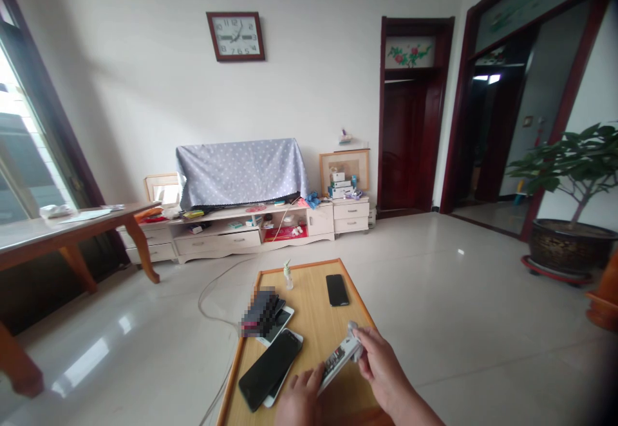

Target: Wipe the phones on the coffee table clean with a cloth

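Observation:
My left hand [302,397] is closed around the lower end of a slim white phone-like device [339,358] with dark and reddish details on its face; its exact kind is unclear. At the device's upper end, my right hand [379,361] pinches a crumpled greyish-white cloth or tissue [356,342], which touches that end. Both hands are over the near half of a wooden table [313,304]. Left of them, a large black phone [270,369] lies on a white one. Farther up the table, a smaller black phone [337,290] lies flat near the right edge.
A small spray bottle [288,276] stands at the table's far end. A pixelated dark stack [261,310] rests on a white phone [279,325] by the left edge. Beyond are a low white cabinet [222,240], a larger wooden table [130,217] and a potted plant [572,246]. A cable crosses the floor.

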A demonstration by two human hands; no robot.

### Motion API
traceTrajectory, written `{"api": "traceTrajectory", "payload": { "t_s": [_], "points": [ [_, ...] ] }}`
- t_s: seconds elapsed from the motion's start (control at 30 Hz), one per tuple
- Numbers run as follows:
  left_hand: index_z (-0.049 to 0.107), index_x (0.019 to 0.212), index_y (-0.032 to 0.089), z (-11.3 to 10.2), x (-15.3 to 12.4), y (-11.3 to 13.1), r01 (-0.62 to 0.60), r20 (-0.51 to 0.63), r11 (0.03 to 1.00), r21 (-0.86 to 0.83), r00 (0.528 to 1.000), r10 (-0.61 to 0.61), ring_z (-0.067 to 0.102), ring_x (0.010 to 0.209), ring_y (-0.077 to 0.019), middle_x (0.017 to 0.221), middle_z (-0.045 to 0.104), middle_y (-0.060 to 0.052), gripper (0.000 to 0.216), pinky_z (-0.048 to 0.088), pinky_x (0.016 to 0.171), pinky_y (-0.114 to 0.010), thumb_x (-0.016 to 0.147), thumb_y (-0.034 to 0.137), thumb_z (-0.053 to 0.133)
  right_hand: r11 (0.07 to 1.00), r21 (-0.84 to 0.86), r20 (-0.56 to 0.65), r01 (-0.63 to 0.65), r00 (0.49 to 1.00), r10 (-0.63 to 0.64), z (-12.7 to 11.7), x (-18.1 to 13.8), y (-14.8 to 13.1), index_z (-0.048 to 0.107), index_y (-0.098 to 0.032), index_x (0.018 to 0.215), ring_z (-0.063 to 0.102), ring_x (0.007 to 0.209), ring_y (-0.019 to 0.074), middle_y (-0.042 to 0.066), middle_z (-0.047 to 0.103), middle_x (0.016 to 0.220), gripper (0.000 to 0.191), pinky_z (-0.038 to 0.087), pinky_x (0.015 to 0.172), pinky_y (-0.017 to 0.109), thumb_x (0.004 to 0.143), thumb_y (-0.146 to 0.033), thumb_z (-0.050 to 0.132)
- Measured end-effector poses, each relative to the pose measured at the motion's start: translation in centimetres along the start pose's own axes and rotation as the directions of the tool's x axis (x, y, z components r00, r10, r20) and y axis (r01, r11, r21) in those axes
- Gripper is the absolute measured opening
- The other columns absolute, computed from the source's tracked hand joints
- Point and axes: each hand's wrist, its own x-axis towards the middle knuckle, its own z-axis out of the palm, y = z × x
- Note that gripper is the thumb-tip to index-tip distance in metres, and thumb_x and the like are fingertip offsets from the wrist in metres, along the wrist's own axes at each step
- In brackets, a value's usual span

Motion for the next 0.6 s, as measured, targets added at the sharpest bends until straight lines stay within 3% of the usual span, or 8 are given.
{"api": "traceTrajectory", "payload": {
  "t_s": [0.1,0.23,0.37,0.43,0.6],
  "points": [
    [0.057,0.145,0.027,-0.6,-0.9,0.8,-0.137,-0.094,0.971,-0.194,0.988,0.120,0.062,0.121,-0.0288,0.133,0.070,-0.011,0.049,0.047,0.105,-0.038,0.099,0.033,0.039,1.000,0.025,-0.008,0.000,1.000,0.000,-0.8,0.3,-0.6,0.060,-0.021,0.082,0.035,0.039,0.0060,-0.006,0.055,0.054,0.046,0.017,0.039,0.020,0.074,-0.064,0.075],
    [0.064,0.132,0.027,-0.3,-1.6,1.8,-0.226,-0.146,0.850,-0.475,0.973,0.176,0.067,0.110,-0.0254,0.116,0.075,-0.009,0.044,0.049,0.098,-0.035,0.102,0.048,0.042,0.999,0.008,-0.089,0.048,0.995,-0.047,-1.8,0.7,-1.0,0.062,-0.021,0.083,0.050,0.054,0.0120,-0.004,0.059,0.062,0.048,0.033,0.048,0.023,0.071,-0.064,0.079],
    [0.068,0.098,0.023,0.5,-1.3,2.1,-0.164,-0.106,0.786,-0.597,0.986,0.126,0.060,0.078,-0.0184,0.084,0.068,-0.001,0.040,0.048,0.075,-0.030,0.099,0.056,0.046,0.982,-0.054,-0.094,0.180,0.978,-0.184,-1.2,-0.2,-1.7,0.065,-0.021,0.084,0.056,0.067,0.0164,-0.001,0.065,0.071,0.052,0.042,0.060,0.027,0.070,-0.069,0.079],
    [0.065,0.087,0.022,0.7,-1.2,2.1,-0.146,-0.100,0.773,-0.618,0.989,0.107,0.054,0.072,-0.0161,0.076,0.061,0.001,0.041,0.044,0.070,-0.029,0.098,0.058,0.049,0.970,-0.072,-0.059,0.231,0.970,-0.235,-0.8,-1.0,-2.2,0.066,-0.021,0.087,0.055,0.067,0.0165,-0.001,0.065,0.073,0.051,0.042,0.062,0.027,0.075,-0.070,0.077],
    [0.065,0.093,0.021,1.2,-1.3,2.6,-0.089,-0.055,0.615,-0.783,0.996,0.074,0.049,0.064,-0.0134,0.069,0.054,0.003,0.044,0.039,0.060,-0.027,0.094,0.063,0.054,0.975,-0.082,-0.068,0.205,0.975,-0.211,-1.3,-1.0,-2.9,0.065,-0.022,0.083,0.056,0.065,0.0168,-0.001,0.065,0.071,0.048,0.040,0.060,0.027,0.075,-0.067,0.077]
  ]
}}
